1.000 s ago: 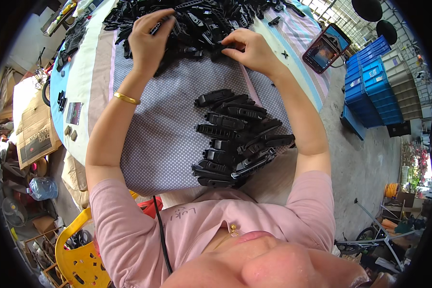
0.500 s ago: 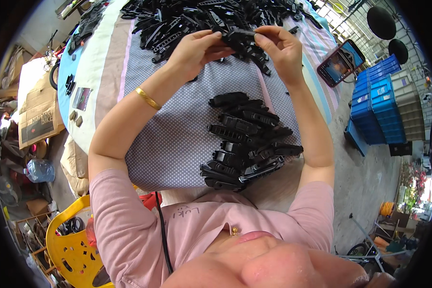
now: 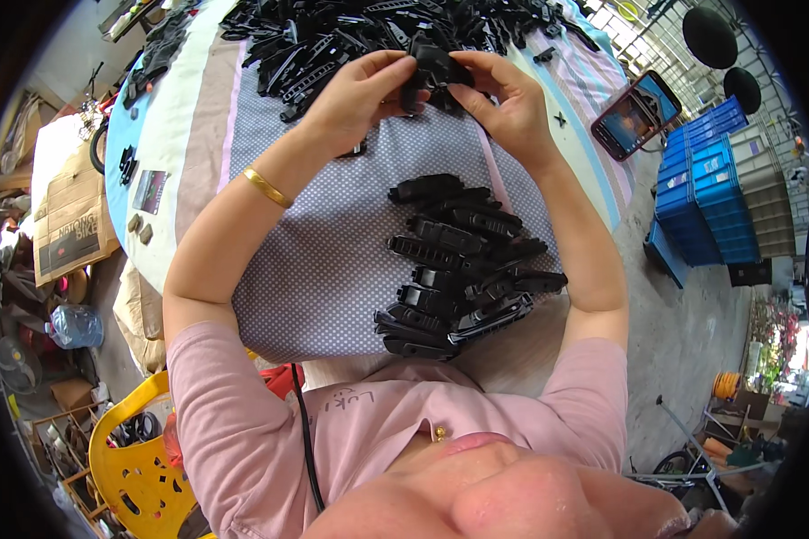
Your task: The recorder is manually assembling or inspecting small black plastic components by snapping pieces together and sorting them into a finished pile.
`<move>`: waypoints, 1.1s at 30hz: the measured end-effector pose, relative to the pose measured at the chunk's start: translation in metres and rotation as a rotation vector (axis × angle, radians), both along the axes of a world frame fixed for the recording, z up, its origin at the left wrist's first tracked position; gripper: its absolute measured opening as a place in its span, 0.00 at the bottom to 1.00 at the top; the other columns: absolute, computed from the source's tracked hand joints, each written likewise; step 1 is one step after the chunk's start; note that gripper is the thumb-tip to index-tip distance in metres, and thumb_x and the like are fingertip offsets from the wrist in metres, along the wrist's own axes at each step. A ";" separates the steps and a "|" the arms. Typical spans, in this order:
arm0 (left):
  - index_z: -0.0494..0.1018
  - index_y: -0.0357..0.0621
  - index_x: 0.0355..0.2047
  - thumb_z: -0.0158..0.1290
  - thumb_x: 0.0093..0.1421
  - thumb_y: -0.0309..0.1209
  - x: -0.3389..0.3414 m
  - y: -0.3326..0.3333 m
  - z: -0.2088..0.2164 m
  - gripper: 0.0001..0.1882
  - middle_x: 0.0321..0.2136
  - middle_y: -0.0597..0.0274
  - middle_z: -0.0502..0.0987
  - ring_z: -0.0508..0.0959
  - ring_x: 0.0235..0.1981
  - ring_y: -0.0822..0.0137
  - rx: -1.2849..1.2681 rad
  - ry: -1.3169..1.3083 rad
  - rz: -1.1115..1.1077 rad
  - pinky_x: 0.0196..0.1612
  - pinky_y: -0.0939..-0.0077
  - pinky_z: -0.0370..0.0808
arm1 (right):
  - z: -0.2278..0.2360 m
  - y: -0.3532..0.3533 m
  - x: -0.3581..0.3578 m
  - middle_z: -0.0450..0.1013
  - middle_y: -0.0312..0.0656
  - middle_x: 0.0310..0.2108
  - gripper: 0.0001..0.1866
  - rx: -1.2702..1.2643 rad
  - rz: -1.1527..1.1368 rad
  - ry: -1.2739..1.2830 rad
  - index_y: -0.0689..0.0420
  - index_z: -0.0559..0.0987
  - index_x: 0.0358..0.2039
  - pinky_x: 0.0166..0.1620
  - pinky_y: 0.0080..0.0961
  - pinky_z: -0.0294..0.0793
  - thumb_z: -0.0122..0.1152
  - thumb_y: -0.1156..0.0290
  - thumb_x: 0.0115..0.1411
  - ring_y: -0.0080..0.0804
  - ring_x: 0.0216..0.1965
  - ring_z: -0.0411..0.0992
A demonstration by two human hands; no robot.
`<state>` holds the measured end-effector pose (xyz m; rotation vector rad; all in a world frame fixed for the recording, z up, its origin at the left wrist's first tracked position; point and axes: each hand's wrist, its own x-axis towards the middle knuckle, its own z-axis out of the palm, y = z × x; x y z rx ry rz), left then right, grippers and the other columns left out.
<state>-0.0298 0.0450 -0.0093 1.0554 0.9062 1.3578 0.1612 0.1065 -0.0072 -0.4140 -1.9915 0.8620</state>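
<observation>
Between my two hands, at the far part of the table, is a black plastic part (image 3: 438,65). My left hand (image 3: 361,92) pinches its left side between thumb and fingers. On its right side, my right hand (image 3: 505,97) grips with thumb and forefinger. Just beyond spreads a big heap of loose black plastic parts (image 3: 324,49), many long and narrow. Nearer to me, right of the middle, lies a stacked group of black plastic parts (image 3: 449,235), longer and bulkier in shape. The fingers cover portions of the held part, so its exact kind is unclear.
A striped and dotted cloth (image 3: 306,278) covers the table. A phone (image 3: 636,117) stands at the right edge, near blue crates (image 3: 701,202) on the floor. On the left are a small card (image 3: 151,192), pebbles (image 3: 140,229), a cardboard box (image 3: 76,202) and a yellow chair (image 3: 144,467).
The black part has turned in my hands and now looks more compact. My right hand has come left and slightly down, closer to my left hand.
</observation>
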 end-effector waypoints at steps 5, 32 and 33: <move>0.70 0.33 0.41 0.48 0.61 0.39 -0.017 0.003 0.009 0.18 0.28 0.58 0.75 0.78 0.27 0.71 -0.205 0.179 -0.042 0.29 0.81 0.76 | 0.006 -0.004 -0.002 0.74 0.41 0.41 0.17 0.399 0.033 -0.112 0.60 0.76 0.40 0.46 0.25 0.71 0.61 0.80 0.46 0.35 0.45 0.71; 0.72 0.38 0.42 0.55 0.52 0.25 0.001 -0.012 0.015 0.16 0.26 0.54 0.77 0.76 0.22 0.66 0.404 1.180 0.050 0.27 0.76 0.72 | 0.000 -0.002 0.003 0.74 0.43 0.34 0.24 0.240 -0.058 -0.448 0.58 0.75 0.42 0.42 0.25 0.71 0.69 0.64 0.44 0.34 0.37 0.73; 0.73 0.38 0.40 0.55 0.52 0.27 -0.001 -0.012 0.013 0.14 0.23 0.54 0.76 0.75 0.18 0.66 0.511 1.161 0.082 0.24 0.76 0.71 | 0.002 -0.004 0.003 0.74 0.43 0.34 0.24 0.240 -0.057 -0.448 0.58 0.75 0.42 0.42 0.25 0.71 0.69 0.64 0.44 0.34 0.37 0.73</move>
